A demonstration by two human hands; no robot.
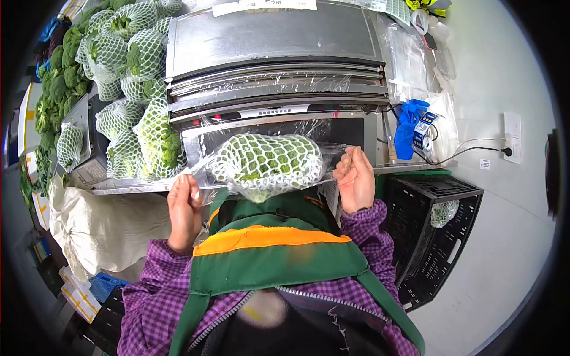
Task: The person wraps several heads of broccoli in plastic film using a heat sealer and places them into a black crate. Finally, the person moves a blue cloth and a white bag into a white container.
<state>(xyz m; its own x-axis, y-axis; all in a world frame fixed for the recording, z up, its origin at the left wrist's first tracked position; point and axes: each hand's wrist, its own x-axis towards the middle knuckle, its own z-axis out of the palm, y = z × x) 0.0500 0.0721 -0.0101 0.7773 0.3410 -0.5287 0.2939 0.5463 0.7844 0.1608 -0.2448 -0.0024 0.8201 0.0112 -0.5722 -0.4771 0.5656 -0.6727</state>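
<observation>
A broccoli bundle in white foam netting (270, 159) lies in clear plastic film at the front of a steel wrapping machine (273, 44). The film is stretched to both sides of it. My left hand (184, 207) pinches the film's left end, fingers closed. On the right, my right hand (354, 178) has its fingers curled on the other end of the film. Neither hand touches the netting itself. The bundle hangs just over the machine's front edge, close to the green apron (279, 264).
Netted broccoli (148, 53) is piled at the left, beside loose broccoli heads (56, 86). A white sack (104, 228) hangs below. Blue gloves (408, 127) and a tape roll lie right of the machine. Black crates (442, 228) stand lower right, one holding a netted piece.
</observation>
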